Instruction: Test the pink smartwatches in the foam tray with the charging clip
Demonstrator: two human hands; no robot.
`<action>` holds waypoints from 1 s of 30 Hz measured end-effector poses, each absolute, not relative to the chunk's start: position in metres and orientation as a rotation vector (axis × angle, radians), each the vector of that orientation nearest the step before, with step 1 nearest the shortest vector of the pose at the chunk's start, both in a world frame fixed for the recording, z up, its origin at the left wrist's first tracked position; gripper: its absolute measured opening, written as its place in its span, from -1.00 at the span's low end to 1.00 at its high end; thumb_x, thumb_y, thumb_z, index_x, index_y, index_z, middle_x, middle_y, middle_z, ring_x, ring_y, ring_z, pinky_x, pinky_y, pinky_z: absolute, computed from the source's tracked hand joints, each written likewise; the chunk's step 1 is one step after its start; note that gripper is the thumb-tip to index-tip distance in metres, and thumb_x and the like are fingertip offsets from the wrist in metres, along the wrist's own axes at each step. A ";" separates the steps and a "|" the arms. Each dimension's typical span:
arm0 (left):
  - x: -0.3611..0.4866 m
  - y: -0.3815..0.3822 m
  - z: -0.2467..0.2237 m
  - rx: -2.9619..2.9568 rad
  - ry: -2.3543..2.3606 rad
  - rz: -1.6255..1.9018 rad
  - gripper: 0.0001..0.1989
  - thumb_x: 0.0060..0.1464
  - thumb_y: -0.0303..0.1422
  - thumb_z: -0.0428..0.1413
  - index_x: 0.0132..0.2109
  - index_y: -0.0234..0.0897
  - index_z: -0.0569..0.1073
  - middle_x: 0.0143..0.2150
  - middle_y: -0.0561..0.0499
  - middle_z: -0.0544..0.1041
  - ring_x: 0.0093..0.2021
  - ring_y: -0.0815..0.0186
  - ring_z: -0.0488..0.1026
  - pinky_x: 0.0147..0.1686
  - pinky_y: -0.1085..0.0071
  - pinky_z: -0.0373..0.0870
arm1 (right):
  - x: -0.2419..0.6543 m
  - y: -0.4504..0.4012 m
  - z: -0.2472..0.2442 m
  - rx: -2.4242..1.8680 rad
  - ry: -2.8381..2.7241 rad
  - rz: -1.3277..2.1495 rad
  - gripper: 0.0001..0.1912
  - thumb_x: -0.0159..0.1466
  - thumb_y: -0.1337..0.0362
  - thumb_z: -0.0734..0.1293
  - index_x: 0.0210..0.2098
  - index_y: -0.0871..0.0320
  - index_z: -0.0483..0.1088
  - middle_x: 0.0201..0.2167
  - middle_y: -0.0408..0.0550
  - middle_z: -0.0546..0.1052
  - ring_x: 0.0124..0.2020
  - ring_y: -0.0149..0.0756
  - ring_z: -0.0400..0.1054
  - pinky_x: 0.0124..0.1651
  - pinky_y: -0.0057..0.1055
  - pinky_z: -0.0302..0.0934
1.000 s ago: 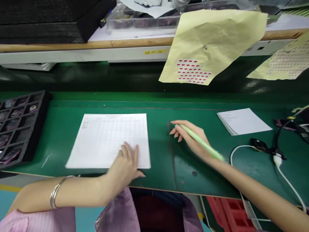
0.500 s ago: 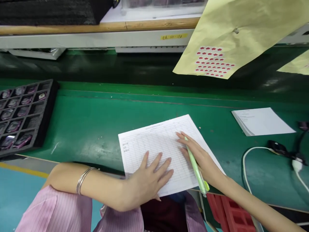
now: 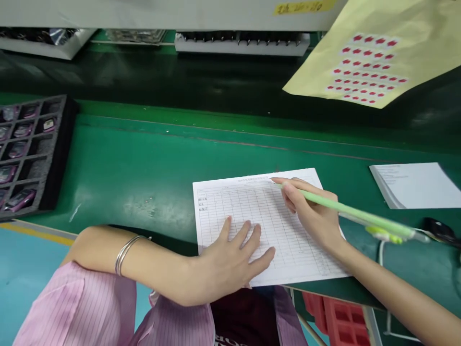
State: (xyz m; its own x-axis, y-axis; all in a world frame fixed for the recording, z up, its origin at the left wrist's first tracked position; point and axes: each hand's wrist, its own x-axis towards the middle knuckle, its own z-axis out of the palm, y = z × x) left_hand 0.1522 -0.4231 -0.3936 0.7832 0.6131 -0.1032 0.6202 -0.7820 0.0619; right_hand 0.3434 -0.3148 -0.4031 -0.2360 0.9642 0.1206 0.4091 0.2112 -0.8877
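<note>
A white printed grid form (image 3: pixel 262 221), its print too small to be read, lies at the green bench's (image 3: pixel 144 163) near edge. It is pinned flat by the open left hand (image 3: pixel 234 259). A light-green pen (image 3: pixel 345 211) is gripped by the right hand (image 3: pixel 313 211), tip at the form's top line.

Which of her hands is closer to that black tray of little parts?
The left hand. It lies flat on the form, toward the tray at the bench's left end. The right hand, holding a pen, is farther right.
</note>
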 end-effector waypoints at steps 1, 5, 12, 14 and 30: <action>0.151 -0.420 -0.390 2.872 1.036 -0.119 -0.34 0.19 -0.08 0.05 0.29 -0.38 0.14 0.23 -0.37 0.28 0.20 -0.13 0.25 0.06 -0.10 0.30 | 0.337 -0.309 -0.405 -1.286 -1.743 1.037 -0.76 0.33 0.06 0.29 -0.22 -0.03 0.57 -0.51 -0.08 0.44 -0.44 -0.19 0.36 -0.43 -0.27 0.26; 0.144 -0.413 -0.378 2.756 1.270 -0.269 -0.51 0.20 -0.17 0.07 0.13 -0.46 0.32 -0.05 -0.27 0.46 -0.12 0.05 0.45 0.02 -0.06 0.37 | 0.322 -0.292 -0.415 -1.300 -1.613 1.208 -0.73 0.31 0.03 0.31 -0.30 0.01 0.59 -0.66 -0.17 0.23 -0.63 -0.35 0.13 -0.63 -0.39 0.05; 0.141 -0.408 -0.383 2.674 1.319 -0.440 -0.16 0.00 0.08 0.14 0.28 -0.38 0.19 -0.28 -0.14 0.52 -0.32 0.14 0.48 0.05 -0.10 0.33 | 0.328 -0.286 -0.423 -1.313 -1.515 1.285 -0.72 0.30 0.05 0.32 -0.35 0.06 0.59 -0.71 -0.21 0.17 -0.69 -0.42 0.03 -0.69 -0.43 -0.08; 0.144 -0.406 -0.387 2.727 1.299 -0.428 -0.14 0.03 0.08 0.11 0.29 -0.45 0.16 -0.33 -0.12 0.53 -0.33 0.17 0.48 0.10 0.00 0.31 | 0.333 -0.288 -0.419 -1.310 -1.531 1.295 -0.74 0.30 0.09 0.32 -0.34 0.08 0.58 -0.68 -0.18 0.29 -0.71 -0.44 0.04 -0.68 -0.42 -0.09; 0.202 -0.373 -0.390 2.791 0.951 -0.340 -0.35 0.18 -0.23 0.12 0.24 -0.63 0.16 -0.33 -0.15 0.59 -0.31 0.20 0.53 0.21 0.06 0.19 | 0.347 -0.292 -0.411 -1.281 -1.491 1.496 -0.95 0.22 0.26 0.40 -0.34 0.10 0.46 -0.58 -0.16 0.44 -0.65 -0.40 0.23 -0.61 -0.44 0.17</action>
